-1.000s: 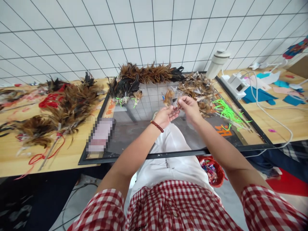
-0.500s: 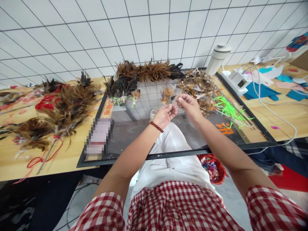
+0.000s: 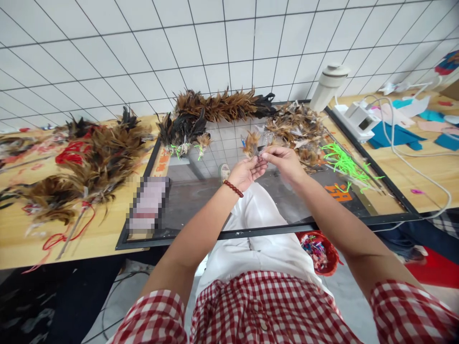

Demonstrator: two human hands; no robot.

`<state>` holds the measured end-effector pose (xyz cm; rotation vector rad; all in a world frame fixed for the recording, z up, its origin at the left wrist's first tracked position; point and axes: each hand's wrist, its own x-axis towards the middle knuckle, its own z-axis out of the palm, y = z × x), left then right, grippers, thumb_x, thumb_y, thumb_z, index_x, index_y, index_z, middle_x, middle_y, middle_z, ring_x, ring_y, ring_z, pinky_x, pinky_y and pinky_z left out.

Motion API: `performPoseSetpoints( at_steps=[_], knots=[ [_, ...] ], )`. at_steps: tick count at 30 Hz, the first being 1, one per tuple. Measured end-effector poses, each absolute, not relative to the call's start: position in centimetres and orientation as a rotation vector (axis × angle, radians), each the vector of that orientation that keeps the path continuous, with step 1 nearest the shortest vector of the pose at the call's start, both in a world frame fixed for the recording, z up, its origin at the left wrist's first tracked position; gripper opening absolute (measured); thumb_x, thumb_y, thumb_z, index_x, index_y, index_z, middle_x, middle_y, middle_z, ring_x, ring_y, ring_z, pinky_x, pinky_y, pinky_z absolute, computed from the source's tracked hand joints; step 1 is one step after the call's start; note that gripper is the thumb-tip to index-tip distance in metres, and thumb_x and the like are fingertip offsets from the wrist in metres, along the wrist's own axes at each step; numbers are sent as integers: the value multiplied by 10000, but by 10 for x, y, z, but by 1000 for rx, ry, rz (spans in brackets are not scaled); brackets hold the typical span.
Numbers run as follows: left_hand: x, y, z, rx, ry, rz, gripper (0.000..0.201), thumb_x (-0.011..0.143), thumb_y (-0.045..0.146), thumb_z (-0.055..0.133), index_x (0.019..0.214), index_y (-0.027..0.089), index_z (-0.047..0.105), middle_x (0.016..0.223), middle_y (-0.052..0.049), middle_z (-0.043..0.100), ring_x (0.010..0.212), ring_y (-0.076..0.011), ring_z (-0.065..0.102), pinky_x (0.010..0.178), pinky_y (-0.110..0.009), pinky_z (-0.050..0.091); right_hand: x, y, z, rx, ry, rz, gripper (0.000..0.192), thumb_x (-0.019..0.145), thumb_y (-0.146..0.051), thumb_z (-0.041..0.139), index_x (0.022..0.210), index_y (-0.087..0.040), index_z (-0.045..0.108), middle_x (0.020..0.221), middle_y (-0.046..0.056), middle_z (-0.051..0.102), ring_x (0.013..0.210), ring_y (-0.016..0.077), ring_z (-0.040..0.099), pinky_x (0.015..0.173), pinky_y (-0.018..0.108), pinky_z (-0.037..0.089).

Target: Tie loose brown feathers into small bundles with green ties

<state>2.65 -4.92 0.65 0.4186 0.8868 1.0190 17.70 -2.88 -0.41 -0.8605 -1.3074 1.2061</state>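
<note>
Though fingers overlap, both hands' grip, left hand (image 3: 245,172) and right hand (image 3: 283,161), pinches feather tuft (image 3: 251,143).

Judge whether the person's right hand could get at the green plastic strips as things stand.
Probably yes: the right hand pinches a small feather tuft, but the green strips lie uncovered just to its right, nothing between.
</note>
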Motion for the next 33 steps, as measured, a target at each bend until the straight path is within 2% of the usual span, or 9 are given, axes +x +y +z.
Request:
performPoseSetpoints(
  at_steps=[8, 12, 14, 16, 18, 23, 26, 29, 33],
  knots=[
    [26, -48, 2, 499, 862, 969, 270, 1032, 95, 550, 802, 96, 691, 663, -32, 739, 577, -79, 700, 627, -199, 538, 178, -29, -11, -932, -1330, 1144, 297, 620, -484, 969, 699, -245, 812, 862, 39, 771, 828, 187, 686, 849, 359, 574],
    [26, -48, 4, 571, 916, 959, 304, 1024, 77, 558, 736, 97, 651, 600, 3, 691, 503, -48, 637, 564, -178, 509, 181, -26, -13, -937, -1333, 1180, 375, 550, -506, 992, 698, -230, 785, 855, 38, 769, 856, 194, 686, 891, 370, 566],
    [26, -49, 7, 593, 935, 970, 298, 1021, 76, 567, 734, 96, 647, 569, 21, 660, 475, -36, 602, 528, -169, 479, 183, -23, -13, -978, -1254, 1205, 454, 510, -521, 1000, 770, -222, 779, 801, 14, 739, 753, 159, 639, 782, 335, 551],
    [26, -51, 10, 584, 940, 1004, 273, 1024, 80, 568, 767, 93, 660, 555, 37, 641, 461, -26, 579, 512, -159, 457, 186, -21, -11, -1033, -1155, 1206, 543, 501, -550, 993, 868, -217, 771, 741, -18, 692, 638, 112, 541, 635, 280, 474],
    [27, -52, 12, 570, 942, 1045, 260, 1026, 81, 565, 787, 94, 666, 555, 43, 638, 460, -22, 573, 512, -153, 448, 188, -21, -8, -1071, -1160, 1233, 586, 511, -590, 979, 899, -208, 761, 727, -27, 672, 603, 91, 483, 564, 251, 392],
    [30, -53, 9, 683, 1022, 937, 326, 970, 3, 588, 662, 109, 611, 530, 10, 635, 442, -49, 569, 502, -175, 441, 182, -31, -1, -1033, -1404, 1503, 585, 472, -605, 1009, 694, -173, 683, 658, 6, 664, 623, 115, 558, 600, 264, 451],
    [30, -56, 7, 722, 967, 834, 318, 961, -21, 564, 677, 101, 640, 532, 5, 631, 442, -50, 562, 497, -170, 428, 181, -35, 2, -994, -1373, 1620, 629, 441, -633, 1018, 740, -184, 695, 663, 6, 680, 591, 128, 573, 598, 292, 494],
    [30, -59, 7, 710, 860, 779, 226, 923, 51, 689, 702, 95, 678, 560, 8, 632, 465, -43, 562, 497, -157, 423, 186, -34, 2, -975, -1334, 1624, 632, 471, -657, 1006, 753, -200, 673, 627, -8, 641, 571, 141, 570, 566, 305, 493],
    [29, -59, 5, 689, 828, 724, 182, 859, 108, 803, 716, 93, 693, 581, 12, 629, 485, -39, 566, 503, -151, 427, 194, -31, -2, -978, -1410, 1590, 667, 476, -687, 993, 749, -211, 615, 605, -31, 582, 538, 115, 496, 507, 283, 398]
  ],
)
